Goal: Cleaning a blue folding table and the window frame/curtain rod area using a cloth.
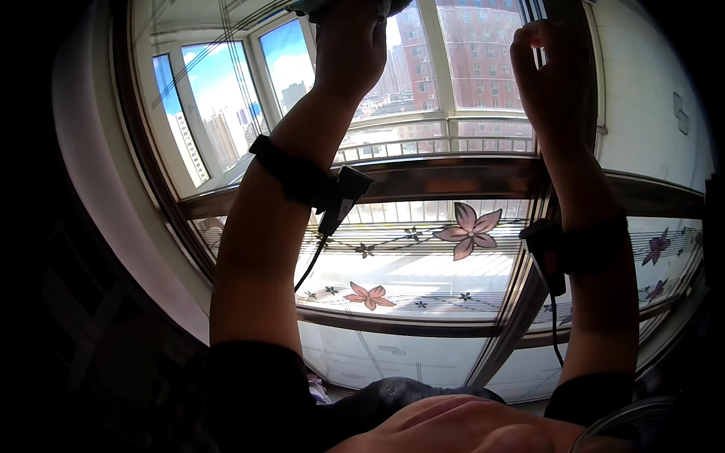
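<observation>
Raised to the top of the view, my left hand (351, 57) is closed on a greyish cloth (305, 7), bunched up against the upper glass and partly cut off by the picture's edge. My right hand (538, 64) is lifted to a similar height, in front of the dark upright frame (578, 68) of a glass sliding door. Its fingers curl in towards the thumb; what they grip, if anything, is hidden in shadow. Below the hands, a brown crossbar (453, 177) divides the door glass (423, 272), which has pink flowers and dark line patterns.
Beyond the door lie enclosed balcony windows (283, 64) and tall buildings (487, 60) outside. A pale wall (113, 174) curves along the left. Black straps with small devices and cables sit on my left forearm (291, 170) and right forearm (593, 245).
</observation>
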Demonstrator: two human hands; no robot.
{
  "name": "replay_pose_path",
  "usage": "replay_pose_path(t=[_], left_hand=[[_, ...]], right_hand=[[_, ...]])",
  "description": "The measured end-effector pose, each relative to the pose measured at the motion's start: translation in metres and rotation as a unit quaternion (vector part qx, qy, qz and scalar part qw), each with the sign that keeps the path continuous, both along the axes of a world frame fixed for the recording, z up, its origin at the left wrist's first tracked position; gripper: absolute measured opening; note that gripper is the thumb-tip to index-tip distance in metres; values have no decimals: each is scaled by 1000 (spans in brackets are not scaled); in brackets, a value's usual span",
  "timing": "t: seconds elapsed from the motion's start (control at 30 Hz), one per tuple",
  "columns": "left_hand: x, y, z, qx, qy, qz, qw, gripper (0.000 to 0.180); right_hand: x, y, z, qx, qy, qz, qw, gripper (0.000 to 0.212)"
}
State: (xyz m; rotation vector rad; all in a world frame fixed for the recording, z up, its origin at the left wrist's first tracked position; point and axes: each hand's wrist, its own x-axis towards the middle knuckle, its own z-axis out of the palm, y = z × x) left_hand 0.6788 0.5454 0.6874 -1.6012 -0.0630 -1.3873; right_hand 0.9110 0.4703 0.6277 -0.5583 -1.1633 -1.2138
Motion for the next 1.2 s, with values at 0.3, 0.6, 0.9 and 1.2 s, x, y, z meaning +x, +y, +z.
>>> replay_pose_path(t=[0.3, 0.6, 0.9, 1.2], left_hand=[[-38, 0, 32, 25, -128, 168, 977, 39], [44, -6, 3, 47, -24, 26, 998, 37], [59, -40, 30, -43, 34, -7, 998, 30], [86, -13, 9, -10, 22, -6, 1000, 35]], right_hand=[[-18, -14, -4, -5, 56, -23, 998, 11], [-5, -2, -2, 84, 90, -47, 991, 21], [-3, -13, -4, 34, 69, -39, 996, 17], [0, -16, -3, 38, 73, -55, 995, 10]])
